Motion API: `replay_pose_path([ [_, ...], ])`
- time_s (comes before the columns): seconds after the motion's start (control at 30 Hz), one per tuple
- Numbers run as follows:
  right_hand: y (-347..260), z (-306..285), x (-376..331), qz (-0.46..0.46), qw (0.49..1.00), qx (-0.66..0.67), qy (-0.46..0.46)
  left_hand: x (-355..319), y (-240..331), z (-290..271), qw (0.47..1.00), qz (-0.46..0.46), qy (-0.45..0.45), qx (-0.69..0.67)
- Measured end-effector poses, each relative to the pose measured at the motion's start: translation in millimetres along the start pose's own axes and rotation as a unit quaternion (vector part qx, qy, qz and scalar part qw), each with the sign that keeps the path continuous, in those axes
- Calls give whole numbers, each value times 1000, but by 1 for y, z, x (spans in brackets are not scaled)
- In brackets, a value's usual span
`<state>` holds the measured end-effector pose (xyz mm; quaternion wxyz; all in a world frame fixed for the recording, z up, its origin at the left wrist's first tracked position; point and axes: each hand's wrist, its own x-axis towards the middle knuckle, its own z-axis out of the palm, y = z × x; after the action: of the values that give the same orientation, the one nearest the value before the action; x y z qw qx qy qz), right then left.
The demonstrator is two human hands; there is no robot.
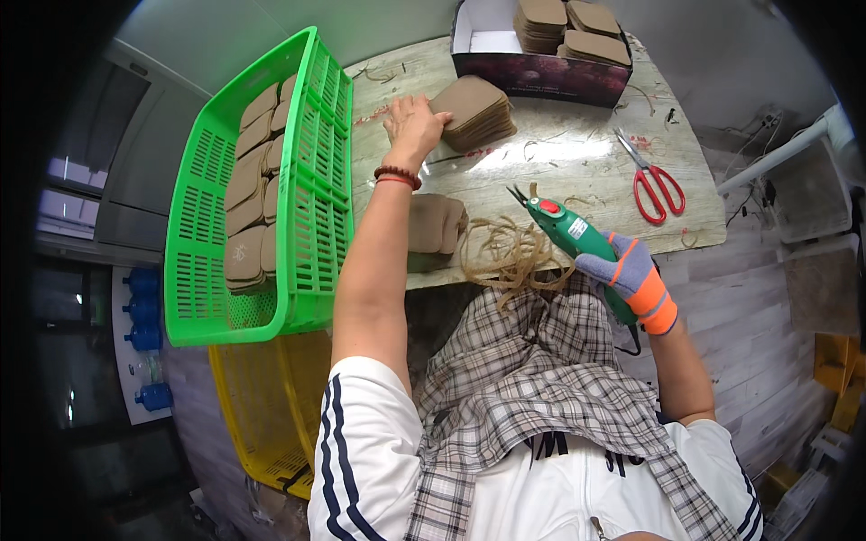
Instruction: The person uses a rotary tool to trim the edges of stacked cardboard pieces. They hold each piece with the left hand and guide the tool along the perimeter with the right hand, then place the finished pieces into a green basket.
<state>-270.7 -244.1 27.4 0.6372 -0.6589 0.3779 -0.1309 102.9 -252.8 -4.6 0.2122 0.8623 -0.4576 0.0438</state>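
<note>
Presently, brown stack (pixel 474 113) near worktop's (pixel 595 126) far edge; left hand's (pixel 416 126) thumb against it, other fingers' grip unclear. Right hand's (pixel 636 279) fingers wrapped round green power tool (pixel 577 233). Risks: careless nudge skews stack; loose cords (pixel 510 257) snag tool tip.

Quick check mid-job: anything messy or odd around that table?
Yes. A tangled heap of tan strips lies at the table's front edge, some seeming to hang over toward the plaid apron. Also, the right hand wears a glove, while the left hand is bare.
</note>
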Motion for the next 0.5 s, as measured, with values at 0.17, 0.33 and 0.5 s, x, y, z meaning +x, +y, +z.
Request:
replay_pose_path([
  [0.17, 2, -7, -3, -12, 1000, -7, 19, 7, 12, 21, 995, 49, 87, 1],
  [0.33, 0, -8, -5, -1, 999, 22, 28, -4, 33, 0, 982, 26, 162, -91],
  [0.5, -6, -9, -11, -15, 998, 9, 64, -44, 67, -28, 911, -51, 177, -370],
])
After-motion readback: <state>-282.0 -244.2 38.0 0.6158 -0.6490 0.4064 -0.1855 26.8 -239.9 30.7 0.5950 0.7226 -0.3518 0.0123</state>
